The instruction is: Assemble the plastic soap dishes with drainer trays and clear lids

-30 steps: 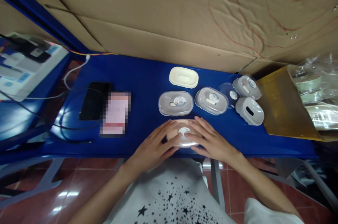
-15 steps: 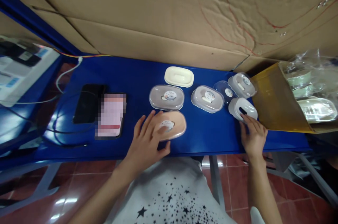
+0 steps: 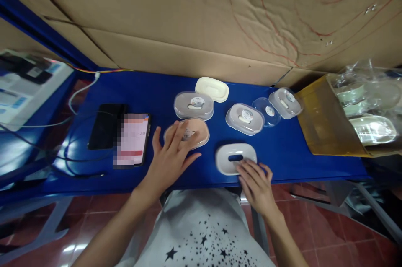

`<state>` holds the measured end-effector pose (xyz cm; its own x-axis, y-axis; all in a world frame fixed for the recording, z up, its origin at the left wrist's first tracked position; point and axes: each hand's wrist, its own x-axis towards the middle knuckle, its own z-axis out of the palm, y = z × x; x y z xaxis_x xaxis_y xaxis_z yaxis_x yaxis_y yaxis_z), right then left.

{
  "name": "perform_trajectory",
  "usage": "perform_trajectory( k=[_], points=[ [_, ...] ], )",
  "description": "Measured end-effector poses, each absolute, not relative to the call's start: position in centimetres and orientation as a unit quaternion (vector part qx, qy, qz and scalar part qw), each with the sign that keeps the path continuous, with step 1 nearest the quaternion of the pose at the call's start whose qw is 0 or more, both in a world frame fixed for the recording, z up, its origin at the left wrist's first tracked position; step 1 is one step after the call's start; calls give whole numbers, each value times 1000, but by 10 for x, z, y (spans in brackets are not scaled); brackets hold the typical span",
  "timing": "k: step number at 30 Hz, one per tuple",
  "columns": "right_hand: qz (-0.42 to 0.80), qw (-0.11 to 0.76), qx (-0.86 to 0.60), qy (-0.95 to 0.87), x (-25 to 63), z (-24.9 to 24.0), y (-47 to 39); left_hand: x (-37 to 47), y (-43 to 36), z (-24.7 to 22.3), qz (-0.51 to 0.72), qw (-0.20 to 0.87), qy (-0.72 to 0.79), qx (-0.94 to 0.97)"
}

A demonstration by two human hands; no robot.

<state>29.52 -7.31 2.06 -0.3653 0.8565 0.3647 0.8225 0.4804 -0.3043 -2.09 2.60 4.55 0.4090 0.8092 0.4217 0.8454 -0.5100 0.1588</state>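
Observation:
My left hand [image 3: 171, 156] rests with spread fingers on a peach oval soap box [image 3: 201, 133] under a clear lid with a round label. My right hand [image 3: 259, 185] pinches the near right rim of a white oval dish [image 3: 224, 160], which has a dark slot in its middle and lies on the table near the front edge. Behind the peach box sits a grey lidded soap box [image 3: 184, 105]. To its right is another grey lidded soap box [image 3: 234, 122].
A cream oval dish [image 3: 212, 86] lies at the back. Right of centre are a loose clear lid [image 3: 262, 110] and another lidded box [image 3: 279, 110]. An open carton [image 3: 326, 124] of bagged pieces stands far right. A phone [image 3: 133, 141], black device [image 3: 105, 126] and cables are at left.
My right hand has brought the white dish leftward from beside the carton to the front middle. The peach box and the grey box behind it have shifted left and back, my left hand with them.

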Motion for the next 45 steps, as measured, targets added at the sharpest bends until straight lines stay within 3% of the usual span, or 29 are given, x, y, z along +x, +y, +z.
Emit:
perform_trajectory(
  k=[3,6,11,16,20,25,31,37,45],
  points=[
    [48,234,-440,-865,292,43,-30,-10,3,48,-280,2,-423,-862],
    [-6,229,-487,-843,297,69,53,3,-17,41,-257,-38,-367,-893],
    [14,100,-460,-882,267,77,203,4,-25,25,-235,-70,-403,-882],
    [35,15,-444,-895,231,70,259,-6,-30,21,-269,-107,-434,-853],
    [23,49,-469,-882,251,93,229,-8,-32,19,-306,-148,-413,-845],
    [14,160,-475,-865,311,120,96,-13,-30,20,-368,-183,-398,-820],
    [73,226,-532,-813,346,81,-57,-35,-42,28,-447,-157,-369,-800],
    [136,213,-486,-837,316,44,-62,-9,-34,33,-412,-102,-343,-838],
    [134,327,-506,-787,334,33,-53,24,-11,46,-355,-62,-331,-872]
  ],
)
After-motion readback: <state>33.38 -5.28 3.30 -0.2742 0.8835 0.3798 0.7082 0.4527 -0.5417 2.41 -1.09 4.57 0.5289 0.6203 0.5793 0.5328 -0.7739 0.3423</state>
